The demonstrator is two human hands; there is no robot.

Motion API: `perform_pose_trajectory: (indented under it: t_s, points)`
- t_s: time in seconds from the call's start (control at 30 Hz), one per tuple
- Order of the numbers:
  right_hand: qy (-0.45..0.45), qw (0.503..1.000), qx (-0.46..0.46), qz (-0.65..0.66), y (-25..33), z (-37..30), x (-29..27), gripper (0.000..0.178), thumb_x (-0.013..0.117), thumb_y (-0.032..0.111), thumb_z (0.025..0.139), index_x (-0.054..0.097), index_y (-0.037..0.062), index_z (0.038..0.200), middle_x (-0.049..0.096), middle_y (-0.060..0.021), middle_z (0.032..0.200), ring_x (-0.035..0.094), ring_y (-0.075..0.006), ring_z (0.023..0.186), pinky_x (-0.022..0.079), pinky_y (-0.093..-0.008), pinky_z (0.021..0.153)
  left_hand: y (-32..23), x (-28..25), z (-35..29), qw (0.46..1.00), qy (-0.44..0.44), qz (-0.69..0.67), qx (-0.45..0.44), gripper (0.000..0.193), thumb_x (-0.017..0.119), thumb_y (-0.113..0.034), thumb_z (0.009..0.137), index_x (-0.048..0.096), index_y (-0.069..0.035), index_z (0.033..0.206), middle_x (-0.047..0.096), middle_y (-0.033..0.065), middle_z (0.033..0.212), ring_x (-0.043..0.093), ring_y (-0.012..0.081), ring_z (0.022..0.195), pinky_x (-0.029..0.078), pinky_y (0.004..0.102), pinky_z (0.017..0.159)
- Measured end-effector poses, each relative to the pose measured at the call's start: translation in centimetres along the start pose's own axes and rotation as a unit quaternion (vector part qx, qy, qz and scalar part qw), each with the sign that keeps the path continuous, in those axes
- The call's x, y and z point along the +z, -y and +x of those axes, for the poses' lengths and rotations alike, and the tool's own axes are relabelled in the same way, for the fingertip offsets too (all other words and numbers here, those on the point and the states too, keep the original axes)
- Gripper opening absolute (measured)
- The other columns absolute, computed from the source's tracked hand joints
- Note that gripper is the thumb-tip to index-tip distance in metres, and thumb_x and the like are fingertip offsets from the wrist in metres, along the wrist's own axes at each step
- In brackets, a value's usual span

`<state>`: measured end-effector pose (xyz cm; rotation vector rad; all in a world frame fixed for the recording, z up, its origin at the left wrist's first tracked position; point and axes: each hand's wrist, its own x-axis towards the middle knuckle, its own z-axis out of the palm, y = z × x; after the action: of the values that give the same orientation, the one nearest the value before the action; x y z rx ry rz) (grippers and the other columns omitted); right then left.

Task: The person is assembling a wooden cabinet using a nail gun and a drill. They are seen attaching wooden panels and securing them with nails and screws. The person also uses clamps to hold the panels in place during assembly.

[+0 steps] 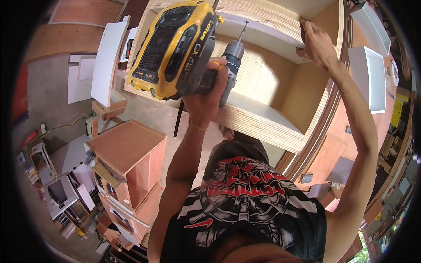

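Bright light and curved shadow fall inside the plywood cabinet, with fisheye bending toward black corners.

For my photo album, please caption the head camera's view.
Left hand gripping a yellow-and-black drill, right hand at the upper edge of a plywood cabinet.

From over here I count two hands, one drill, one bit, one pale plywood cabinet, two white open boxes.
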<state>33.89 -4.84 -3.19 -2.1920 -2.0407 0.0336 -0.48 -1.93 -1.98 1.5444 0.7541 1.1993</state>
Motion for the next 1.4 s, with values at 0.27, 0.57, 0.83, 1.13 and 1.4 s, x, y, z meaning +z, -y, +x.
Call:
perform_pose_trajectory:
  t_s: [0.27, 0.57, 0.83, 1.13, 1.4]
  points:
    - [-0.008, 1.0, -0.01, 0.008, -0.3, 0.1, 0.3, 0.053, 0.083, 0.011, 0.066, 0.05, -0.0014, 0.106, 0.063, -0.0207, 0.103, 0.064, -0.0414, 0.101, 0.055, -0.0472, 0.087, 0.1, 0.0, 0.1, 1.0, -0.005, -0.017, 0.01, 0.024, 0.068, 0.009, 0.09, 0.056, -0.001, 0.108, 0.071, 0.0188, 0.106, 0.069, 0.0278, 0.107, 0.057, 0.0346, 0.09]
    - [-0.03, 0.999, -0.019, 0.016, -0.1, 0.1, 0.3, 0.046, 0.081, 0.01, 0.066, 0.046, 0.0019, 0.095, 0.06, -0.0172, 0.094, 0.063, -0.0396, 0.094, 0.054, -0.0485, 0.083, 0.5, -0.3, 0.3, 1.0, -0.003, 0.014, 0.011, 0.025, 0.069, 0.008, 0.089, 0.056, -0.002, 0.108, 0.072, 0.0191, 0.105, 0.07, 0.0268, 0.106, 0.058, 0.0321, 0.086]
    - [-0.02, 1.0, -0.008, 0.015, 0.0, 0.1, 0.3, 0.046, 0.081, 0.01, 0.067, 0.047, 0.0015, 0.098, 0.061, -0.0173, 0.096, 0.064, -0.0396, 0.095, 0.054, -0.049, 0.083, 0.0, 0.2, 0.7, 0.998, -0.043, -0.047, -0.023, 0.016, 0.071, 0.005, 0.089, 0.061, 0.0, 0.101, 0.072, 0.0131, 0.102, 0.069, 0.0183, 0.098, 0.054, 0.0329, 0.091]
    - [-0.013, 1.0, -0.005, 0.007, 0.0, 0.0, 0.1, 0.052, 0.081, 0.011, 0.067, 0.048, 0.0015, 0.105, 0.062, -0.0184, 0.099, 0.065, -0.0407, 0.097, 0.055, -0.049, 0.085, -0.4, 0.6, 1.1, 0.992, -0.072, -0.076, -0.068, 0.015, 0.071, 0.006, 0.089, 0.061, 0.002, 0.1, 0.072, 0.0124, 0.099, 0.069, 0.0176, 0.098, 0.055, 0.0319, 0.089]
    - [-0.034, 0.999, -0.013, -0.006, -0.2, -0.1, 0.4, 0.064, 0.082, 0.012, 0.065, 0.049, 0.001, 0.118, 0.063, -0.0191, 0.104, 0.065, -0.0409, 0.098, 0.056, -0.0481, 0.085, -0.3, 1.1, 1.4, 0.993, -0.079, -0.071, -0.058, 0.011, 0.07, 0.006, 0.088, 0.064, 0.003, 0.097, 0.072, 0.0108, 0.098, 0.068, 0.0171, 0.097, 0.054, 0.0333, 0.091]
